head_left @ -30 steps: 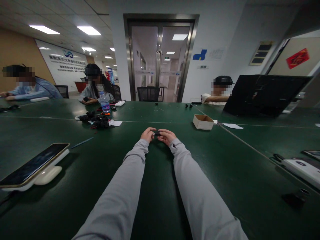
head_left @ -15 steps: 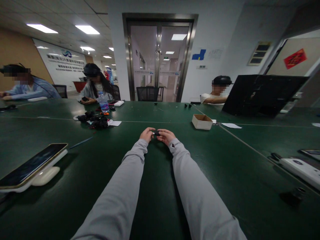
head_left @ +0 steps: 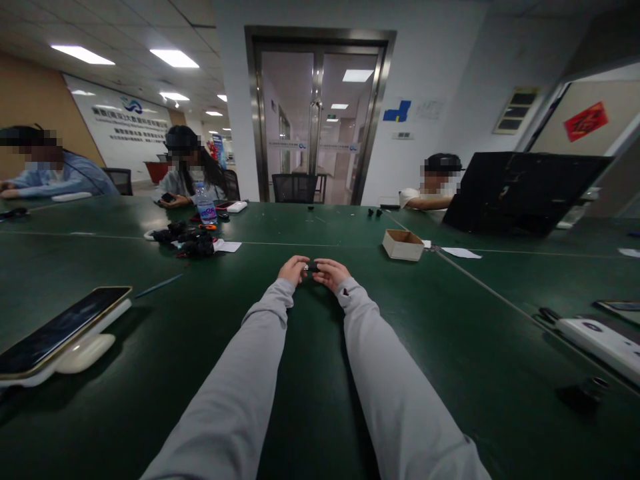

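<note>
Head view: note small dark piece [head_left: 313,267] just below frame centre, gripped at its left end by left hand [head_left: 292,270], at its right by right hand [head_left: 333,273]. Probably light, stiff, perhaps slippery; best pinched at both ends. Cannot judge fragility.

Held piece [head_left: 313,267]: black, silvery at one end, centre
Sleeves [head_left: 240,353]: plain light grey, lower centre
Tabletop [head_left: 317,347]: dark green, crossed by pale seams [head_left: 500,293]
Open box [head_left: 403,249]: cream outside, brown inside, right of centre
Bottle [head_left: 205,203]: clear, purple-and-white label [head_left: 208,214], left of centre
Phone [head_left: 65,330]: black screen, gold edge, lower left
Monitor [head_left: 525,193]: plain black, right
Poster [head_left: 586,121]: red, dark character, upper right
Wall patch [head_left: 397,111]: blue, some yellow, upper right
</note>
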A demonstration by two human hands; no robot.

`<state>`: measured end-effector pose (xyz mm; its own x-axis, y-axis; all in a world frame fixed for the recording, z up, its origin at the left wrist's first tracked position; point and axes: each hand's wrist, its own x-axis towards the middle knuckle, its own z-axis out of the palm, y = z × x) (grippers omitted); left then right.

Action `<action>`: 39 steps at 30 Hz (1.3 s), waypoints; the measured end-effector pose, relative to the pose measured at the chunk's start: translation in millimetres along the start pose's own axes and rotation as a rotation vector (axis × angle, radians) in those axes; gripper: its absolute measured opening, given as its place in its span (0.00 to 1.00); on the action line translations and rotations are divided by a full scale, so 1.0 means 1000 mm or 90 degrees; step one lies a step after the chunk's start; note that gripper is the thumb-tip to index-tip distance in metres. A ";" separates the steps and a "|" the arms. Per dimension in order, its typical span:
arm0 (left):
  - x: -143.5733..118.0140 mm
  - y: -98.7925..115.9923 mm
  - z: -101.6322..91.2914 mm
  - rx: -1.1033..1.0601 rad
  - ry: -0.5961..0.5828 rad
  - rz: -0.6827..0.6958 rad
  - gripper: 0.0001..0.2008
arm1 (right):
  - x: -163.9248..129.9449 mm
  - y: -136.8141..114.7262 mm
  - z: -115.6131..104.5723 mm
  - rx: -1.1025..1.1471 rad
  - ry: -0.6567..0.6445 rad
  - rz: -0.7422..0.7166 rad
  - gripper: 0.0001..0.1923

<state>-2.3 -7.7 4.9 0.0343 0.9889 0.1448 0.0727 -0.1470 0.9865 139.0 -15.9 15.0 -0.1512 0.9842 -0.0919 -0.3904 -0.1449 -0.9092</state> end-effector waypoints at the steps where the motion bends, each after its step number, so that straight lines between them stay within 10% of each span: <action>1: 0.000 0.000 0.000 0.006 0.002 -0.002 0.12 | -0.001 0.000 0.000 -0.002 -0.001 0.000 0.08; 39: -0.004 0.002 -0.001 -0.038 -0.004 0.032 0.07 | -0.002 -0.001 0.002 0.005 0.030 0.002 0.07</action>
<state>-3.7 -12.3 6.6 0.0422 0.9800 0.1945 0.0114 -0.1951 0.9807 137.8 -17.8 16.5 -0.1101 0.9874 -0.1133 -0.3970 -0.1482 -0.9058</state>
